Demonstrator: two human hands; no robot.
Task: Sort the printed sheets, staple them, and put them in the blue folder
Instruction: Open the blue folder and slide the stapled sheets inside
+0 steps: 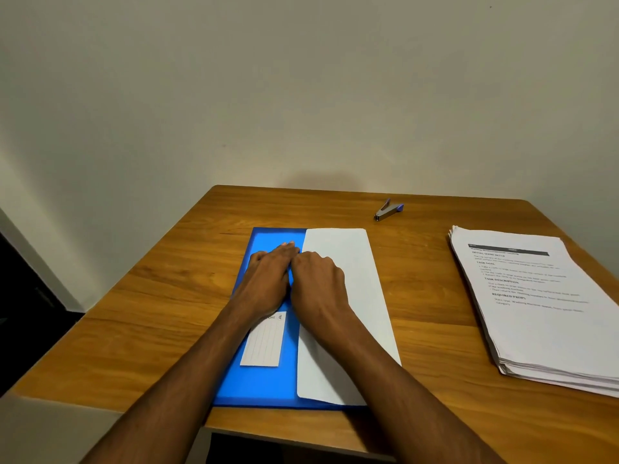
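Note:
The blue folder (264, 383) lies shut on the wooden table in front of me, with a white lined label (264, 343) on its cover. A plain white sheet (348, 296) covers its right half. My left hand (268, 276) rests flat on the blue cover with straight fingers. Beside it, my right hand (318, 279) has its fingers curled round the white sheet's left edge. A thick stack of printed sheets (542, 316) lies at the right. The small blue and metal stapler (388, 211) sits behind the folder.
The wooden table (167, 279) stands against a plain wall, its front edge close to me and its left edge beside a dark gap. Bare wood shows left of the folder and between the folder and the stack.

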